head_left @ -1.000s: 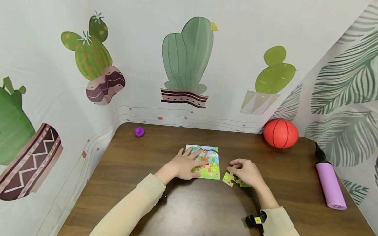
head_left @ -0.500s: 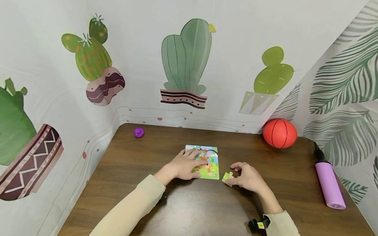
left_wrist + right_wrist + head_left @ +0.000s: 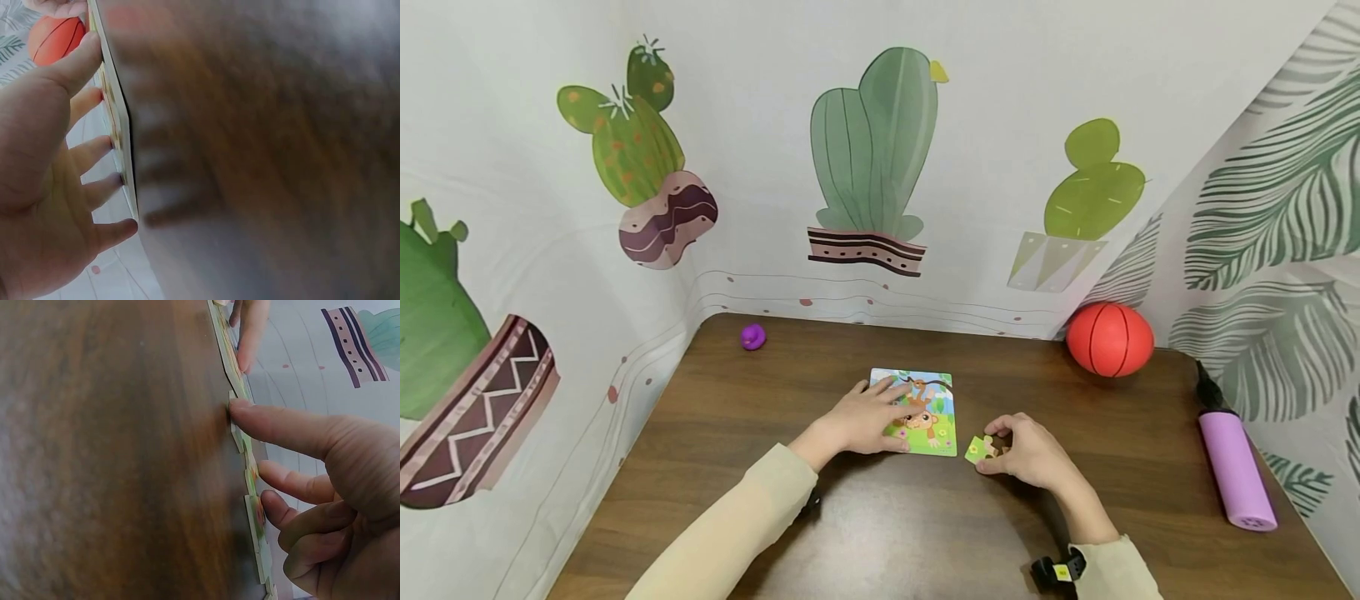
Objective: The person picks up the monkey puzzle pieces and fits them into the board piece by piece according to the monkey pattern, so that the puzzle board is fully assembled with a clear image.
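The puzzle pc (image 3: 976,449) was at the fingertips of the R hand (image 3: 1033,454) on my head cam, thumb at its near edge & forefinger at its far edge, so I read a narrow pinch on it, palm off to the pc's R. My R wrist feed showed more pcs (image 3: 255,531) by the other fingers, seen edge-on, so I couldn't count them. The pc sat just R of the monkey puzzle board (image 3: 938,437), w/ a thin strip of table (image 3: 880,525) btwn. I had the L hand (image 3: 861,423) on the board's L side, fingers spread wide, tips touching it. Farther out I saw a purple toy (image 3: 753,337) back L, red ball (image 3: 1110,340) back R, lilac cylinder (image 3: 1237,469) w/ black nozzle near the R edge, & cactus-print cloth (image 3: 1000,125) behind.
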Demonstrator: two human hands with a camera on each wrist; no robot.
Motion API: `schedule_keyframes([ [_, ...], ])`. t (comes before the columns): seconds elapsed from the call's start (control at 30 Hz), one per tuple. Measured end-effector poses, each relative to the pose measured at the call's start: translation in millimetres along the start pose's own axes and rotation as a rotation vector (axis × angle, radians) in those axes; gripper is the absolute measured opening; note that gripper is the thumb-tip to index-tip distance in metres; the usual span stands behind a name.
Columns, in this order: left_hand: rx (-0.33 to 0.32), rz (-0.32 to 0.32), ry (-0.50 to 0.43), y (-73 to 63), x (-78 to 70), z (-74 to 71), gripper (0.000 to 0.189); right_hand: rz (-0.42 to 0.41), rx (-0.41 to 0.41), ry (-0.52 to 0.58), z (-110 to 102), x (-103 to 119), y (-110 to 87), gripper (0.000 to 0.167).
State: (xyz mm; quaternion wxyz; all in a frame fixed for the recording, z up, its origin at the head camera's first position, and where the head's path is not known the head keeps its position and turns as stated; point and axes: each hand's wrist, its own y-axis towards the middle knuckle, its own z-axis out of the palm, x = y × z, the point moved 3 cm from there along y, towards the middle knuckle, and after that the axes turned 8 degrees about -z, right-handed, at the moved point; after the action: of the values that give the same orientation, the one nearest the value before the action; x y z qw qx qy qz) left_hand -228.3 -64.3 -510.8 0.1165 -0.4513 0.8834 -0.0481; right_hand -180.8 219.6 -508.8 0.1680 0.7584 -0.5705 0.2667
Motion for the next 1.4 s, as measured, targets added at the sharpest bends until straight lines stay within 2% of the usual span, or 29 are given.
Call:
schedule_keyframes([
  [0.2,0.029,-0.066,-0.005,2.8,8.3,-0.2,0.093,-0.004,0.003,0.009,2.4,0.6,0.6,0.055],
  [0.37,0.013,-0.084,-0.020,2.9,11.9,-1.7,0.098,0.004,-0.002,-0.001,3.5,0.8,1.4,0.053],
  [0.57,-0.048,-0.050,-0.033,-3.8,15.5,0.4,0.089,0.006,-0.001,-0.012,3.2,1.4,1.3,0.051],
  [0.73,-0.046,0.001,-0.052,-17.7,23.7,-3.8,0.071,0.004,0.007,-0.005,2.7,1.3,0.8,0.051],
  [0.87,-0.022,-0.003,-0.059,-26.6,33.5,-7.9,0.069,-0.004,0.010,0.005,1.2,2.4,0.5,0.051],
  [1.0,-0.005,-0.004,-0.045,-29.3,39.4,-8.4,0.071,-0.010,0.019,0.010,0.0,4.0,0.1,0.052],
  [1.17,-0.001,-0.014,-0.007,-29.6,38.6,-10.2,0.073,-0.009,0.023,0.017,-0.8,5.3,-0.3,0.052],
  [1.4,0.026,-0.049,-0.044,-30.6,35.4,-11.6,0.074,-0.001,0.012,0.054,-0.1,5.8,-2.3,0.054],
])
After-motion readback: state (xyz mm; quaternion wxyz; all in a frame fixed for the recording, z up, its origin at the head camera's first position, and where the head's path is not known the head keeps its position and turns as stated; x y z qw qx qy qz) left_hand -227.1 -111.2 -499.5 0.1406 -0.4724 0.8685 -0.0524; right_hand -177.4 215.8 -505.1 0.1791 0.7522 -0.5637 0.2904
